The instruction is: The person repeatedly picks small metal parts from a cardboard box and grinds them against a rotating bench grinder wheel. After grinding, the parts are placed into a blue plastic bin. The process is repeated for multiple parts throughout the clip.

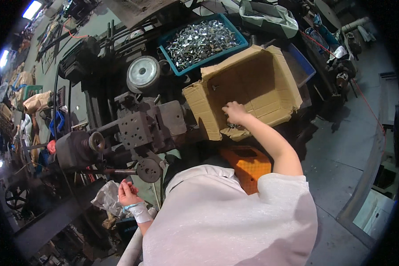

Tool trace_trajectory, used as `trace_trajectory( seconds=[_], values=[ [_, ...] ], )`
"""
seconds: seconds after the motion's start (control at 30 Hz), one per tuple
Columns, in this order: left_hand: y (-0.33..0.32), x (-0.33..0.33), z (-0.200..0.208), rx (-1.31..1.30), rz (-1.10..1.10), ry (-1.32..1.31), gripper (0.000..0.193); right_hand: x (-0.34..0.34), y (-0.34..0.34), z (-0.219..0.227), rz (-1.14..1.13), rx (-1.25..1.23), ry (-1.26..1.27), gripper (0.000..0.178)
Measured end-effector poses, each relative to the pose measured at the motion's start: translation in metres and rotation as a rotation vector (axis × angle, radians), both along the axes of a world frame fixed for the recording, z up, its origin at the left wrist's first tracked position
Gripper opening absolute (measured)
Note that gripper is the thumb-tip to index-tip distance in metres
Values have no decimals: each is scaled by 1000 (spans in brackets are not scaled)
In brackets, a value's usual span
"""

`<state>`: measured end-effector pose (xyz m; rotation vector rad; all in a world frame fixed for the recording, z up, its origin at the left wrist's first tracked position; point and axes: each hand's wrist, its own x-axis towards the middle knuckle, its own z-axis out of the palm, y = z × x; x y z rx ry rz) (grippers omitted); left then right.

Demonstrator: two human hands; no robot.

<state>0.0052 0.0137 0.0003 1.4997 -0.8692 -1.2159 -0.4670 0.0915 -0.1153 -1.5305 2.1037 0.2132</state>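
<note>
My right hand (pixel 236 112) reaches into an open cardboard box (pixel 264 84). Its fingers are bent but look apart, with nothing visible in them. Just below that hand, a few small shiny metal pieces (pixel 232 126) lie near the box's front side. Another small metal piece (pixel 215 88) shows by its left inner wall. At the lower left, my left hand (pixel 128 193) is held palm up beside the machine, fingers curled in. Whether it holds anything small is hidden. A blue band and a white wrap (pixel 140 213) circle that wrist.
A teal tray (pixel 180 71) heaped with small metal parts (pixel 201 42) stands beyond the box. Left of the box is a dark machine with a drilled block (pixel 134 130) and a round wheel (pixel 143 72). An orange stool (pixel 248 166) and a blue bin (pixel 307 72) stand close by.
</note>
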Motion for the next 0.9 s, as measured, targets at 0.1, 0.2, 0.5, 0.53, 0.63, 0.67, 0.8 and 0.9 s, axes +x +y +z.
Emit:
trace_trajectory(
  seconds=[0.1,0.2,0.5,0.53,0.63,0.67,0.8,0.9],
  values=[
    [0,-6,4,-8,-13,-44,17,7,-2,-3,34,119,59,46],
    [6,-5,3,-29,-6,-78,17,11,3,-4,51,88,109,39],
    [19,-4,-7,-32,64,-97,16,-20,-61,-21,-65,-113,46,18],
    [20,-4,-6,-36,70,-98,16,-23,-70,-24,-92,0,3,17],
    [22,-1,-6,-42,66,-115,15,-27,-80,-65,-23,182,-59,13],
    [23,-1,-7,-37,81,-123,15,-28,-78,-67,-20,131,-54,14],
    [32,0,-10,-7,148,-105,15,-12,-44,-32,131,49,-21,23],
    [32,0,-14,-24,140,-92,15,-3,-1,-23,189,22,-36,31]
  ],
)
